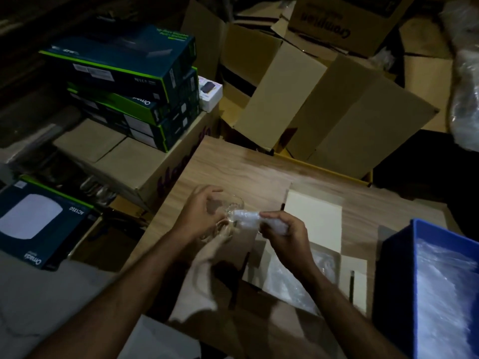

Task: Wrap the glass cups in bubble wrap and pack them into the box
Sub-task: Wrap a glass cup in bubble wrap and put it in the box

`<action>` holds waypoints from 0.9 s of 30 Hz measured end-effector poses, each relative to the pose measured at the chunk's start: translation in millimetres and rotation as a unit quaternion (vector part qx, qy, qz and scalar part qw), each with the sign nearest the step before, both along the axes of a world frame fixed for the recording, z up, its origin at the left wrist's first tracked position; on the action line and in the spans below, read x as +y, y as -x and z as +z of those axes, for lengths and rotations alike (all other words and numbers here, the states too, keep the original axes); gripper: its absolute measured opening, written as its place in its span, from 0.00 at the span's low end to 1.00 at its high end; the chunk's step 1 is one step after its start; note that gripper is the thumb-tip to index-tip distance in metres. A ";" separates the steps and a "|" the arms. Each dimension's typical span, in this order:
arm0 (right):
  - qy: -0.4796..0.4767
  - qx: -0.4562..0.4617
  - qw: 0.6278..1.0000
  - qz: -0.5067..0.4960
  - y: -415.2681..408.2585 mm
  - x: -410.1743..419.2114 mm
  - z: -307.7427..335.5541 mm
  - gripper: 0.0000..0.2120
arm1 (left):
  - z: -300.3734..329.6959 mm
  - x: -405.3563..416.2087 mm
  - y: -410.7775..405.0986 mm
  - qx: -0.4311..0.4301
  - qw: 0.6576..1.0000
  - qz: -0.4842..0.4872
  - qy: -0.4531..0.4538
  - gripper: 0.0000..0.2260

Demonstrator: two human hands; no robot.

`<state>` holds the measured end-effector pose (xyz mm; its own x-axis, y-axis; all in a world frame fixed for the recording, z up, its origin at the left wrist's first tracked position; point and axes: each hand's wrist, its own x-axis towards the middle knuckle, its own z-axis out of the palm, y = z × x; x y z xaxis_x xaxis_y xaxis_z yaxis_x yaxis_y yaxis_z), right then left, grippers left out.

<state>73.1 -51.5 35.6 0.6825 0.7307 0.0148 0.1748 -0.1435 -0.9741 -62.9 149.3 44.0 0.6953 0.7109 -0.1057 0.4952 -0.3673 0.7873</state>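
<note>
A clear glass cup is held over the wooden table, tilted, in my left hand. A piece of bubble wrap sits against the cup's side, pinched by my right hand. More wrap hangs down below my left hand toward the table's front edge. To the right lies the open white box with its flaps spread; inside it I see a wrapped cup and loose plastic.
A blue bin with bubble wrap stands at the right. Large open cardboard boxes crowd the far side of the table. Stacked dark product boxes rest on a carton at the left. The room is dim.
</note>
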 end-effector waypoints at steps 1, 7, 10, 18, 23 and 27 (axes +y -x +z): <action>0.016 -0.031 0.999 -0.005 -2.1 3.9 -2.9 0.10 | -6.4 7.6 -6.2 0.038 0.999 -0.019 -0.015 0.34; 0.059 -0.066 0.995 -0.051 -5.4 17.3 2.7 0.13 | -36.3 24.6 -39.6 0.119 0.987 -0.111 -0.009 0.41; 0.069 -0.041 0.996 -0.031 -7.2 21.3 7.3 0.12 | -40.5 26.9 -45.1 0.113 0.987 -0.117 0.011 0.32; 0.079 -0.039 0.996 -0.021 -19.3 11.7 27.5 0.11 | -24.8 13.1 -46.5 -0.005 0.990 -0.140 -0.013 0.33; 0.101 -0.078 0.991 0.032 -24.9 -2.8 54.3 0.10 | 4.6 -16.0 -45.5 -0.065 0.984 -0.161 -0.027 0.38; 0.160 -0.140 0.970 0.116 -29.9 -18.0 76.5 0.14 | 19.6 -39.7 -44.7 -0.125 0.978 -0.158 -0.053 0.30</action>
<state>103.1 -69.5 112.1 0.5006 0.8622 -0.0771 0.4899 -0.3556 -0.7960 -18.2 109.6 63.6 0.8765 0.4548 0.1579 0.1419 -0.5575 0.8180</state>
